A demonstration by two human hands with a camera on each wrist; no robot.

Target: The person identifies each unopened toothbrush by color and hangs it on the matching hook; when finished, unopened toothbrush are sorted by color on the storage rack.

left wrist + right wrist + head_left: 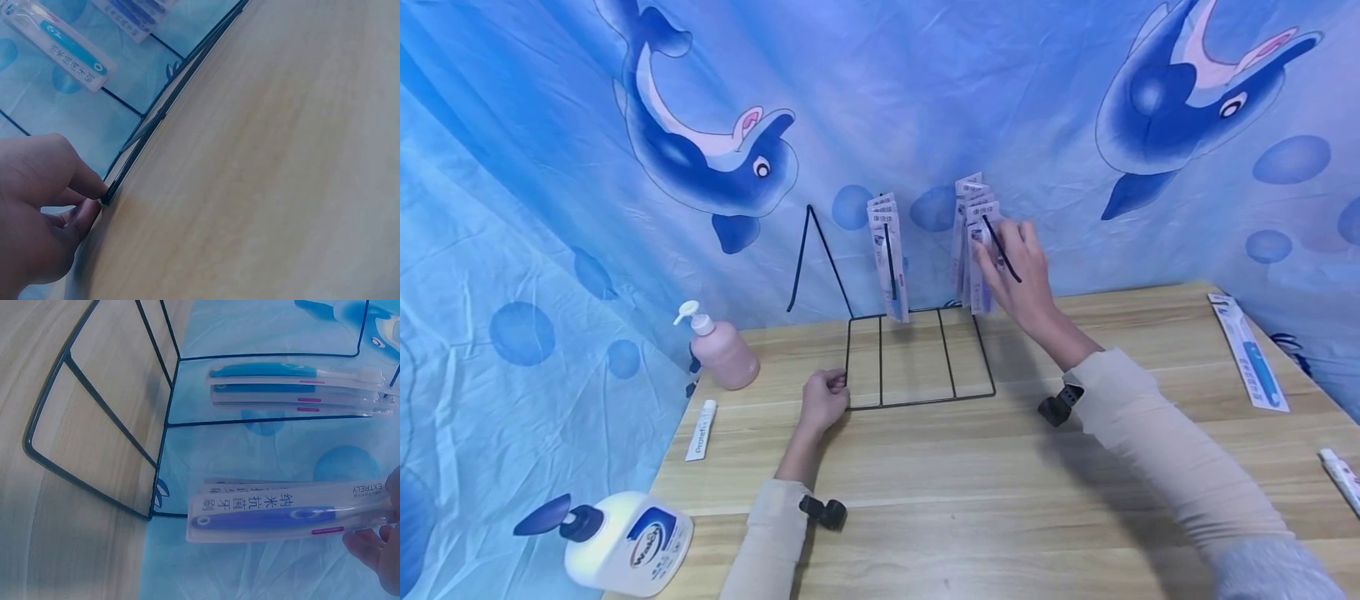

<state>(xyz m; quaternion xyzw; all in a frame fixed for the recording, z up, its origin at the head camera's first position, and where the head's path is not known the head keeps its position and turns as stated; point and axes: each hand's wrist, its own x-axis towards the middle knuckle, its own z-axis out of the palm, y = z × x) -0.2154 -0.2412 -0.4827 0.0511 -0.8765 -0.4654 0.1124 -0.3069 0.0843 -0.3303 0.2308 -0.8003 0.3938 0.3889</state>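
A black wire display rack (881,367) stands at the back of the wooden table. With thumb and fingers, my left hand (823,402) pinches its front left corner, close over the tabletop in the left wrist view. Several packaged toothbrushes (890,267) hang on the middle hook. More hang on the right hook, where my right hand (1024,271) pinches the upper part of the front packaged toothbrush (269,515). This one has a purple handle inside clear packaging. The left hook (800,258) carries nothing.
On the left are a pink pump bottle (730,357), a small Protefix box (702,431) and a white pump bottle (625,542). At the right lie a packaged blue toothbrush (1251,354) and a white tube (1341,479). A blue dolphin-print curtain (925,100) hangs behind.
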